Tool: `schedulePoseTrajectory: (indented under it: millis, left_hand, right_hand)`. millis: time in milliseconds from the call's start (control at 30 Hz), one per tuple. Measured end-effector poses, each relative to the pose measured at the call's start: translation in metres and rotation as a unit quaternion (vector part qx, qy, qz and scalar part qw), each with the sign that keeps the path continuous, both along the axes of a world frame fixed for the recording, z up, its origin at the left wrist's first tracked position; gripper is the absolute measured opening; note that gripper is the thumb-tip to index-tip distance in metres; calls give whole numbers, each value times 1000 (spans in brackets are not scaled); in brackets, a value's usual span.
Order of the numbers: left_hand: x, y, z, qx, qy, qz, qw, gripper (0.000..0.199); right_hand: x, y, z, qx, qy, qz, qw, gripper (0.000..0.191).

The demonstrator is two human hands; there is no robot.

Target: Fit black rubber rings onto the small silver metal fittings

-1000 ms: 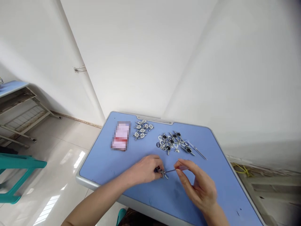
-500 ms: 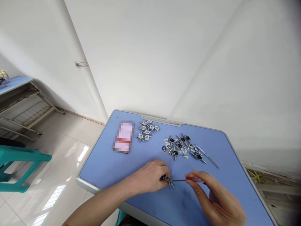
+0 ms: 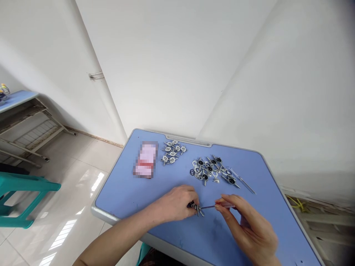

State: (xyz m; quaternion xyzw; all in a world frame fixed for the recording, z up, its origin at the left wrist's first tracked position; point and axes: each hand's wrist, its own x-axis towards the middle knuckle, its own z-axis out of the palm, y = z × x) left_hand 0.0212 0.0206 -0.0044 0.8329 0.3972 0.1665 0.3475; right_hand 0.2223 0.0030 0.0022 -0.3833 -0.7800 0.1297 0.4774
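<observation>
My left hand (image 3: pixel 179 202) is closed around a small metal valve (image 3: pixel 198 210) with a black part, near the table's front; the fingers hide much of it. In my right hand (image 3: pixel 246 223), thumb and fingers pinch the clear reddish handle of a screwdriver (image 3: pixel 207 207). Its thin shaft points left and its tip meets the valve, though the exact contact is too small to see. Beyond the hands lies a pile of valve parts (image 3: pixel 204 177), with black discs, metal plates and rings. Farther left is a group of similar metal valves (image 3: pixel 172 153).
A thin metal rod-like tool (image 3: pixel 246 183) lies right of the pile. Left on the blue table (image 3: pixel 122 188) is a pixelated pink-and-red packet (image 3: pixel 146 160). A green stool (image 3: pixel 27 184) stands on the floor to the left, near another table (image 3: pixel 20 99). White walls rise behind.
Both hands, with the valve and screwdriver, appear slightly higher and farther left; the table contents shift a little the same way with the view. Both grips stay as they were.
</observation>
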Motion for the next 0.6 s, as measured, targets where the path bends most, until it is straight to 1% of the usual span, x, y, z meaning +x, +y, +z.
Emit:
schedulePoseTrajectory:
  millis: [267, 400, 500, 567, 600]
  left_hand:
    - [0, -1, 0, -4, -2, 10, 1000, 12]
    - [0, -3, 2, -10, 6, 9, 1000, 10]
    - [1, -4, 2, -1, 15, 4, 1000, 9]
    - [1, -5, 2, 11, 18, -3, 1000, 9]
    - [1, -6, 2, 15, 21, -5, 1000, 9]
  right_hand:
    - [-3, 2, 1, 15, 10, 13, 1000, 40]
    - [-5, 1, 6, 22, -12, 1, 1000, 40]
    - [-3, -2, 8, 21, -43, -15, 999, 33]
    - [0, -3, 7, 14, -67, -24, 997, 25]
    - [3, -4, 5, 21, -71, -16, 997, 22]
